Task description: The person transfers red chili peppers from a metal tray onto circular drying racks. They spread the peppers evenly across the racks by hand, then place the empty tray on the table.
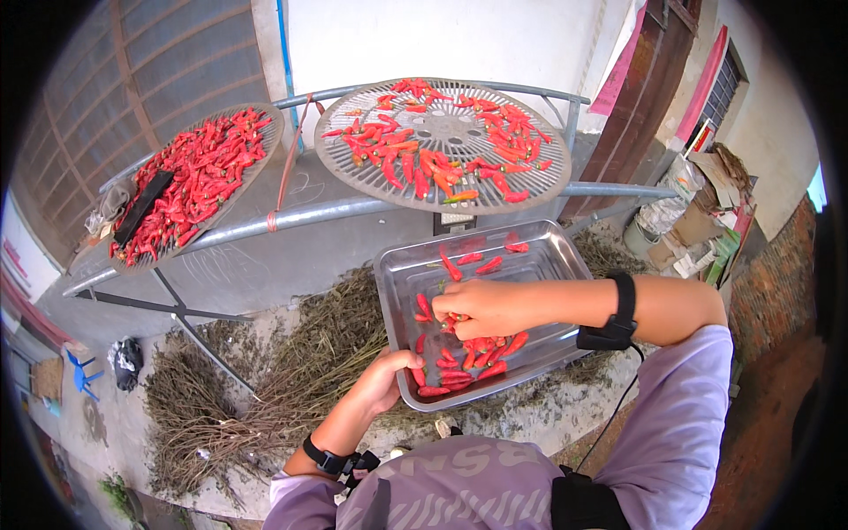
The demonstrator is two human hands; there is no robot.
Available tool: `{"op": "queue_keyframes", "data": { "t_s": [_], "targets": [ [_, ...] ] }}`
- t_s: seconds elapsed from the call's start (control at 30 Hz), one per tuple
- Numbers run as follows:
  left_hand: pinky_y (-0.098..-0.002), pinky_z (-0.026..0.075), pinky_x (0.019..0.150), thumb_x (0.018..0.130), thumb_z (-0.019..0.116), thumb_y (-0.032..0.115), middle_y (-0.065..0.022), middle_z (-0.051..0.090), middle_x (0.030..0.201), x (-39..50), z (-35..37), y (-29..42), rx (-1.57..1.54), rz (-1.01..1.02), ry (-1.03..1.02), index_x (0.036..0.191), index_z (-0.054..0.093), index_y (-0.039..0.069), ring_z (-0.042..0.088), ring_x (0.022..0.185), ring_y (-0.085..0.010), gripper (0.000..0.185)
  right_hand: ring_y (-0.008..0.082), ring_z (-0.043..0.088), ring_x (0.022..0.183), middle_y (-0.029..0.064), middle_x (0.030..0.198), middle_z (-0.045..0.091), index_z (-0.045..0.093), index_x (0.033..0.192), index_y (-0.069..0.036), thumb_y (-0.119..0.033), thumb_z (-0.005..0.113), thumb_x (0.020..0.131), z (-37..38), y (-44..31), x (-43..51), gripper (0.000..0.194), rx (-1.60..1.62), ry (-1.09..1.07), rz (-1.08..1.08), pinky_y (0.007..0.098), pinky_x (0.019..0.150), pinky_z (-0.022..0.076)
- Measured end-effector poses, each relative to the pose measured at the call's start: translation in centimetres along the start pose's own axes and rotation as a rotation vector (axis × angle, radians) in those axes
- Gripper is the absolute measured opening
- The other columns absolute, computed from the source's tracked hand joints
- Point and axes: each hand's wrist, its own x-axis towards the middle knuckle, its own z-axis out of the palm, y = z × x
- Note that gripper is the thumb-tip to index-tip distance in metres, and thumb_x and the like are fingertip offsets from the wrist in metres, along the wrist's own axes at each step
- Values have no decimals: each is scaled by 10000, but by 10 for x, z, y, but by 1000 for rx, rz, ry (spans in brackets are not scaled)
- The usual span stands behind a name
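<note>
My left hand (387, 379) grips the near left rim of a rectangular stainless steel tray (563, 255), its thumb over the edge and its fingers hidden beneath. Inside the tray, my right hand (487, 308) has its fingers curled around a few red chili peppers (453, 322). More loose red chili peppers (487, 352) lie below that hand, mostly toward the tray's near left side. Others are scattered along its far side. The tray is tilted and held up in front of me, just short of a round slatted plastic rack (445, 122) that carries a ring of red chilies (384, 142).
Metal tubing (371, 207) supports that rack and, at left, a second round rack heaped with chilies (205, 172); a dark bar (144, 209) lies on the heap. Dried plant stalks (318, 344) cover the ground below. A bucket (639, 232) and cardboard stand at right.
</note>
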Motion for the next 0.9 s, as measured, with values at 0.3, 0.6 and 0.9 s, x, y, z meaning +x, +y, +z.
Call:
{"op": "queue_keyframes", "data": {
  "t_s": [0.3,0.6,0.9],
  "targets": [
    [-325,495,623,725,622,153,-107,620,663,15,-1,14,24,-57,51,762,620,2,593,625,-209,156,91,564,736,28,827,599,544,993,-20,-153,546,872,-101,-32,-37,179,500,36,332,280,622,469],
    [-283,468,602,739,640,167,-75,613,701,0,0,37,16,-77,-2,820,622,20,575,637,-168,169,101,590,664,48,767,623,542,968,-35,-208,543,886,-140,-50,-23,191,414,-19,219,282,548,453],
    [-288,479,609,730,640,165,-70,595,704,-19,1,48,41,-45,50,891,607,18,584,658,-166,221,83,468,511,68,722,585,523,871,-47,-143,553,904,-254,15,120,105,505,466,395,200,400,381]
  ]
}}
